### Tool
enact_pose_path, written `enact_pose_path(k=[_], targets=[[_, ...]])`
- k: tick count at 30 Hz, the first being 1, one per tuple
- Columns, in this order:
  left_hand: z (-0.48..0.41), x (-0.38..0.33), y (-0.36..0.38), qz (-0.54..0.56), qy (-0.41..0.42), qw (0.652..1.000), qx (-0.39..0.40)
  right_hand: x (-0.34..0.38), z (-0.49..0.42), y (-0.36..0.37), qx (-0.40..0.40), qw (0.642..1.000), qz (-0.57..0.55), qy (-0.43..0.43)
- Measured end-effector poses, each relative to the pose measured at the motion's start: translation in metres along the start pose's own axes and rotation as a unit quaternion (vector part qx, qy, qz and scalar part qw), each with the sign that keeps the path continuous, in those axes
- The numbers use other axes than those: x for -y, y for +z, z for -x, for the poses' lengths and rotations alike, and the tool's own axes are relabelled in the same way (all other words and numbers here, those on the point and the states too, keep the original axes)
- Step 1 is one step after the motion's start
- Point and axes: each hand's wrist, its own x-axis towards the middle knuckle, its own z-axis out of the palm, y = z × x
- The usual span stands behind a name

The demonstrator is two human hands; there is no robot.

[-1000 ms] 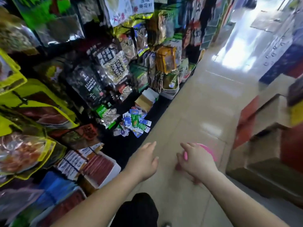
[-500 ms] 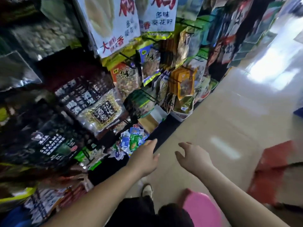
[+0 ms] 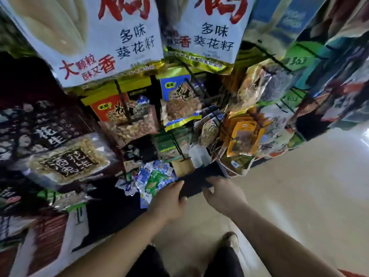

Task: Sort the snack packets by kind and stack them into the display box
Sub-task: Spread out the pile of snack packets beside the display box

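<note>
Many small snack packets [image 3: 153,180] in a loose heap on the dark bottom shelf [image 3: 193,183]; both hands at its near edge.

Heap: blue-and-white and green packets mixed, unsorted, lying flat and overlapping. Long axes point every way, with no common direction. The heap as a whole spreads along the shelf front. Display box [image 3: 182,167]: a small tan carton just behind and to the right of the heap, apart from both hands. Its inside is not visible. Left hand [image 3: 169,202]: fingers straight and together, empty, with the tips over the heap's near right corner; contact cannot be told. Right hand [image 3: 223,194]: fingers loosely spread and slightly bent, holding nothing, over the shelf's front edge, just right of the left hand. Above: hanging peanut bags [image 3: 127,120] and large sunflower-seed bags [image 3: 99,37]. Beige floor [image 3: 289,196] to the right.
</note>
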Motion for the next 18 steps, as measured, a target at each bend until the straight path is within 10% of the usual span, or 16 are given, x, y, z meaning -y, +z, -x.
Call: enact_pose_path(k=[18], targets=[[-0.196,0.085,0.257,0.073,-0.18,0.981,0.021,-0.131,-0.217,0.248,0.097,0.988,-0.001,-0.12]])
